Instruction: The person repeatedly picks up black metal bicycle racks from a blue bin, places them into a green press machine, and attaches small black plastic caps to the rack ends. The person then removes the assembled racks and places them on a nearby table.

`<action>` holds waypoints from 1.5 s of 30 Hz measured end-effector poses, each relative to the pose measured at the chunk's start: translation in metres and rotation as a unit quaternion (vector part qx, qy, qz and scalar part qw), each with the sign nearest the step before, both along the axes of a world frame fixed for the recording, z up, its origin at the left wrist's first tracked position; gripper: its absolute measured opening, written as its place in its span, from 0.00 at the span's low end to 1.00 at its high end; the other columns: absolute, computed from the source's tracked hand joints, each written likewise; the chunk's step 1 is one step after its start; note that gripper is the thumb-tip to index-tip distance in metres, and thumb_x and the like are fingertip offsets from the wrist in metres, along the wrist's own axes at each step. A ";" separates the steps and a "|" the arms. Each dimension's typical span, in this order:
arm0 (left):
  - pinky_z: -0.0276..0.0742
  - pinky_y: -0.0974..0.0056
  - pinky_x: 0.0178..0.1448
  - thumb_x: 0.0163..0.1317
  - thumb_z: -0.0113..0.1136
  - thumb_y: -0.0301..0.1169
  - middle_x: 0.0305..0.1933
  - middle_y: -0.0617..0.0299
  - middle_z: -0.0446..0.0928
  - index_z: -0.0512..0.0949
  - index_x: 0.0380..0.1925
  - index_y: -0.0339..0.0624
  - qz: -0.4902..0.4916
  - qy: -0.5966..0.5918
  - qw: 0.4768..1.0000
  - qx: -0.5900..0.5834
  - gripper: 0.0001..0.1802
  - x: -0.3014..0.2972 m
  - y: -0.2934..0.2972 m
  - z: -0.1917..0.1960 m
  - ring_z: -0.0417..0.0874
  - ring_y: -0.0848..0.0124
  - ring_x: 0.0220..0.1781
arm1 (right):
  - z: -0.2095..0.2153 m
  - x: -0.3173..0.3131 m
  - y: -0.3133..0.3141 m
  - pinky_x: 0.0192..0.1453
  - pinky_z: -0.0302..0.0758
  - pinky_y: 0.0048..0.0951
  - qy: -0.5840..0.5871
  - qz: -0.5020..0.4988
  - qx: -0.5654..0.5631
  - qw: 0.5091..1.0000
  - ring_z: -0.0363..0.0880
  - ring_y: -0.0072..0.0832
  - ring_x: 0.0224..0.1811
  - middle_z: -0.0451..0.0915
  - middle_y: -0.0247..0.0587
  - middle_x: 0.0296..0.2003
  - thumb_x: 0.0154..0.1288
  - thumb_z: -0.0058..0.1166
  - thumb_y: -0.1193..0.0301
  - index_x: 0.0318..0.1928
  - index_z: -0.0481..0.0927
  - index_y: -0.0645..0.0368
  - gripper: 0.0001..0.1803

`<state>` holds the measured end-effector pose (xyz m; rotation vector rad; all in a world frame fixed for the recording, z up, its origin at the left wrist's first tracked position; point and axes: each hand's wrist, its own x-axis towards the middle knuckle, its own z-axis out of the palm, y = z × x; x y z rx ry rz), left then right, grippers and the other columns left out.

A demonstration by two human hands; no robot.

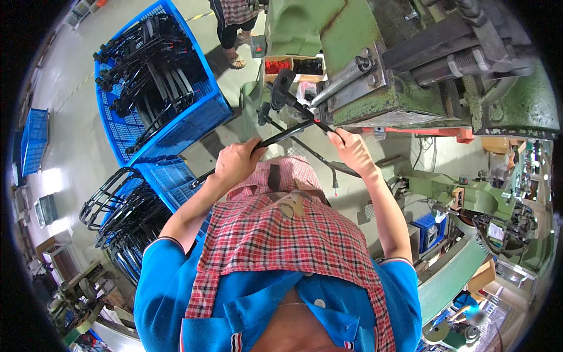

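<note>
My left hand (237,161) is closed around a black rod (285,135) that slants up toward the green machine (358,53). My right hand (354,154) pinches a second black rod (320,124), which crosses the first just below the machine's tooling. Both rods look like parts of one folding metal frame, but the joint is too small to make out. Dark padded ends (283,82) stick up beyond my hands. A steel cylinder (345,80) on the machine points down at the crossing.
A large blue crate (220,111) full of black metal parts stands at the left, with stacked black frames (132,223) below it. Behind the rods sits a tray (308,77) of small red and black pieces. Another person (234,26) stands at the top. More green machinery (437,190) is at right.
</note>
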<state>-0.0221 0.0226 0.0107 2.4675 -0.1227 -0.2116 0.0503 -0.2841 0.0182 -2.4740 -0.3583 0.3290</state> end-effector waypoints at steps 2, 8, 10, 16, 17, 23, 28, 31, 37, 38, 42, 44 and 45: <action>0.76 0.49 0.35 0.62 0.59 0.40 0.27 0.43 0.79 0.80 0.46 0.45 -0.009 0.020 1.000 -0.014 0.16 -0.007 0.004 0.010 0.81 0.45 0.32 | 0.022 -0.010 0.004 0.27 0.70 0.45 0.046 -0.017 -0.013 0.999 0.74 0.54 0.24 0.74 0.60 0.22 0.71 0.46 0.55 0.30 0.73 0.60 0.21; 0.80 0.49 0.40 0.57 0.60 0.52 0.31 0.48 0.82 0.80 0.34 0.46 0.013 0.112 0.984 0.135 0.20 -0.054 0.002 -0.019 0.84 0.50 0.36 | -0.044 -0.084 0.003 0.22 0.71 0.41 -0.046 0.074 -0.130 0.988 0.75 0.38 0.17 0.71 0.45 0.14 0.73 0.41 0.53 0.33 0.68 0.54 0.19; 0.80 0.50 0.42 0.56 0.57 0.38 0.33 0.47 0.82 0.82 0.31 0.43 0.032 0.109 0.981 0.154 0.11 -0.071 -0.006 -0.037 0.84 0.50 0.38 | -0.028 -0.099 0.012 0.35 0.75 0.49 0.072 0.042 -0.099 0.992 0.78 0.55 0.26 0.79 0.55 0.23 0.69 0.48 0.51 0.41 0.72 0.56 0.20; 0.79 0.51 0.43 0.56 0.56 0.37 0.33 0.48 0.82 0.81 0.32 0.42 -0.015 0.115 0.984 0.132 0.12 -0.115 -0.066 -0.032 0.84 0.52 0.39 | -0.014 -0.153 -0.056 0.36 0.75 0.51 0.037 0.011 -0.056 0.998 0.79 0.55 0.33 0.79 0.56 0.27 0.63 0.55 0.62 0.39 0.77 0.56 0.11; 0.79 0.51 0.43 0.57 0.56 0.39 0.34 0.49 0.82 0.81 0.32 0.42 -0.036 0.121 0.984 0.123 0.12 -0.113 -0.085 -0.028 0.84 0.52 0.39 | -0.002 -0.163 -0.075 0.36 0.75 0.51 0.019 0.006 -0.087 0.996 0.79 0.55 0.32 0.79 0.56 0.27 0.62 0.55 0.63 0.39 0.78 0.55 0.11; 0.78 0.50 0.42 0.58 0.60 0.49 0.35 0.48 0.82 0.83 0.39 0.43 -0.045 0.049 0.994 -0.083 0.21 -0.126 -0.199 -0.028 0.83 0.52 0.38 | 0.143 -0.244 -0.118 0.54 0.68 0.45 -0.444 -0.047 -0.128 0.886 0.74 0.45 0.47 0.76 0.44 0.47 0.52 0.63 0.75 0.47 0.80 0.59 0.19; 0.65 0.61 0.24 0.54 0.67 0.44 0.16 0.61 0.72 0.82 0.25 0.35 -0.103 0.030 0.927 -0.359 0.19 -0.107 -0.273 0.008 0.71 0.73 0.17 | 0.080 -0.309 -0.235 0.56 0.69 0.45 -0.423 -0.237 -0.054 0.873 0.72 0.47 0.54 0.75 0.49 0.50 0.58 0.62 0.72 0.51 0.77 0.62 0.20; 0.55 0.68 0.20 0.57 0.67 0.39 0.15 0.72 0.67 0.82 0.26 0.40 -0.141 0.141 0.851 -0.485 0.13 -0.095 -0.304 0.017 0.62 0.81 0.15 | 0.045 -0.320 -0.355 0.66 0.65 0.43 -0.281 -0.544 0.120 0.782 0.63 0.41 0.66 0.63 0.55 0.65 0.62 0.62 0.61 0.69 0.58 0.64 0.41; 0.50 0.71 0.15 0.61 0.65 0.36 0.13 0.73 0.62 0.81 0.31 0.41 -0.222 0.310 0.711 -0.591 0.10 -0.108 -0.346 -0.004 0.59 0.82 0.11 | 0.083 -0.330 -0.439 0.55 0.65 0.28 -0.284 -0.323 0.362 0.827 0.69 0.20 0.45 0.75 0.34 0.53 0.69 0.52 0.67 0.57 0.75 0.62 0.20; 0.50 0.71 0.15 0.62 0.65 0.37 0.13 0.72 0.62 0.81 0.31 0.41 -0.229 0.336 0.686 -0.603 0.11 -0.116 -0.350 -0.011 0.59 0.82 0.11 | 0.086 -0.341 -0.444 0.63 0.63 0.32 -0.263 -0.384 0.341 0.817 0.74 0.27 0.46 0.80 0.38 0.40 0.67 0.53 0.70 0.46 0.79 0.62 0.11; 0.59 0.69 0.21 0.66 0.58 0.46 0.14 0.71 0.65 0.80 0.32 0.41 -0.230 0.268 0.751 -0.558 0.18 -0.111 -0.338 -0.074 0.65 0.78 0.15 | 0.087 -0.333 -0.385 0.29 0.64 0.26 -0.297 -0.335 0.364 0.816 0.60 0.17 0.17 0.65 0.28 0.15 0.68 0.55 0.68 0.24 0.67 0.56 0.16; 0.72 0.57 0.32 0.63 0.51 0.61 0.23 0.58 0.77 0.79 0.36 0.38 -0.255 0.210 0.877 -0.349 0.32 -0.113 -0.343 -0.100 0.78 0.68 0.26 | 0.075 -0.353 -0.381 0.20 0.59 0.21 -0.334 -0.348 0.283 0.829 0.61 0.15 0.16 0.65 0.27 0.16 0.68 0.56 0.68 0.26 0.68 0.56 0.14; 0.73 0.57 0.35 0.63 0.53 0.60 0.26 0.55 0.78 0.78 0.37 0.37 -0.283 0.131 0.914 -0.258 0.32 -0.110 -0.336 -0.133 0.79 0.66 0.29 | 0.078 -0.348 -0.345 0.20 0.60 0.21 -0.322 -0.355 0.289 0.829 0.62 0.15 0.16 0.66 0.26 0.16 0.67 0.57 0.69 0.27 0.69 0.56 0.13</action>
